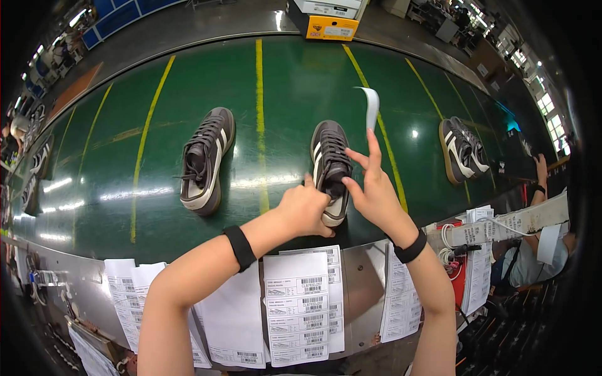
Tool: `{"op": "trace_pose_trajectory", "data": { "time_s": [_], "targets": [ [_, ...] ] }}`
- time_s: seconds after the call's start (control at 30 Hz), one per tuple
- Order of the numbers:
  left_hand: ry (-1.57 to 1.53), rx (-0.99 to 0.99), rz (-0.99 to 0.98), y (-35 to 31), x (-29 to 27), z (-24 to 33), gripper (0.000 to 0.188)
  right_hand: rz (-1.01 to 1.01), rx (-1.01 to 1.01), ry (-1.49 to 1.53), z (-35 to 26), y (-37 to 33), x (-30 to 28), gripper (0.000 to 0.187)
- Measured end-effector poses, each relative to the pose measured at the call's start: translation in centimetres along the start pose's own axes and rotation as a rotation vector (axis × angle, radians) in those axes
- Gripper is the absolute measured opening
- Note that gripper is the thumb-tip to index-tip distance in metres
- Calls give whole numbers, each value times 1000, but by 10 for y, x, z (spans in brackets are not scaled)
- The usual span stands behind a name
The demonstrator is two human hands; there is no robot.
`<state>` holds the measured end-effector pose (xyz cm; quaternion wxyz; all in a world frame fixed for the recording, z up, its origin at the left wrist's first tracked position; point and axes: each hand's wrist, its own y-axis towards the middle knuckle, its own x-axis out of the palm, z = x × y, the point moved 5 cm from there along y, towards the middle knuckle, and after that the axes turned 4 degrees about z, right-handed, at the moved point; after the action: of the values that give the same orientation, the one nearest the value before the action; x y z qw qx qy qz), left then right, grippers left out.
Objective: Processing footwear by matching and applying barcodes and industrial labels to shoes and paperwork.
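A dark grey sneaker [330, 150] with white stripes and a gum sole rests on the green conveyor belt [288, 81], toe pointing away. My left hand [303, 208] grips its heel end from the left, index finger along the side. Over the shoe's right side is my right hand [374, 190], fingers apart, thumb near the tongue and collar. A curled white strip [371, 106] rises from my right index fingertip, seemingly clinging there. Left of these, a matching sneaker [208, 160] stands with its laces loose. Black bands circle both my wrists.
More sneakers stand on the belt at right [462, 150] and far left. Printed label sheets [296, 307] hang along the near metal edge. A yellow-fronted shoebox [331, 28] sits beyond the far edge. Another person's arm [540, 178] shows at right, near a dark box and white cables.
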<state>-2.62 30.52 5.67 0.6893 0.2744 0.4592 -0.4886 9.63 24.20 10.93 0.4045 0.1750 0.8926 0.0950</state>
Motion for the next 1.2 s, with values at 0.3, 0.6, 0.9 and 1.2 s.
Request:
{"op": "trace_pose_trajectory", "data": {
  "time_s": [0.3, 0.6, 0.9, 1.2],
  "targets": [
    [-368, 95, -110, -93, -96, 72, 42, -116, -126, 124, -80, -18, -16, 75],
    [-40, -95, -294, -123, -120, 93, 58, -282, 283, 521, -69, -11, 8, 63],
    [-282, 98, -160, -123, -115, 81, 54, -336, 499, 694, -60, -12, 17, 61],
    [-18, -88, 394, -130, -105, -58, 77, 243, -137, 2, -53, 17, -38, 84]
  ]
}}
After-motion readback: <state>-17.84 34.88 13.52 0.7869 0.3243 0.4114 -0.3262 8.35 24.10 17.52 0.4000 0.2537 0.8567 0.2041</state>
